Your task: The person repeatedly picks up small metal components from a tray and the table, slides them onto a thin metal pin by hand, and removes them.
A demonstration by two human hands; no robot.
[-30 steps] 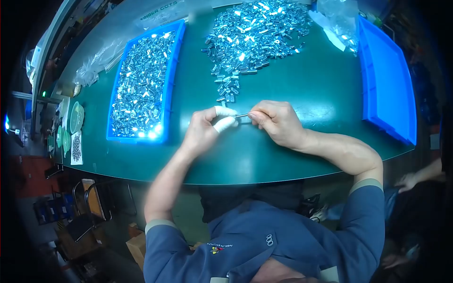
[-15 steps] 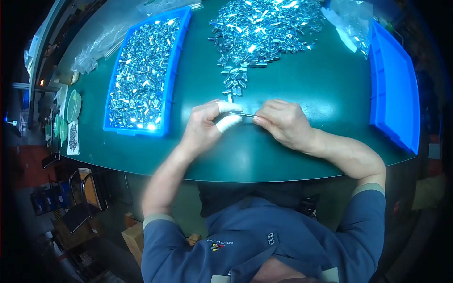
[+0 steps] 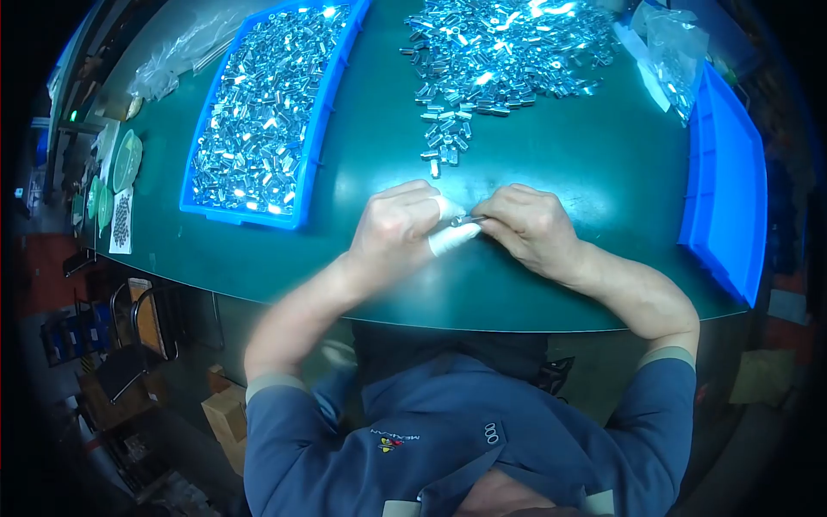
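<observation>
My left hand, with white covers on its thumb and forefinger, pinches a small metal piece over the green table. Close beside it on the right, my right hand is closed on a thin metal rod, whose tip meets the piece. The fingers hide most of both. Just beyond my hands, a narrow tail of loose metal pieces runs down from a large heap.
On the left, a blue tray holds many metal pieces. An empty blue tray stands tilted at the right edge, near plastic bags. Green dishes and a white card with small dark parts lie far left.
Both hands have shifted slightly right in view, and the fingertips are closer together, with less of the rod showing. The trays and heap have shifted in the picture as the view moved.
</observation>
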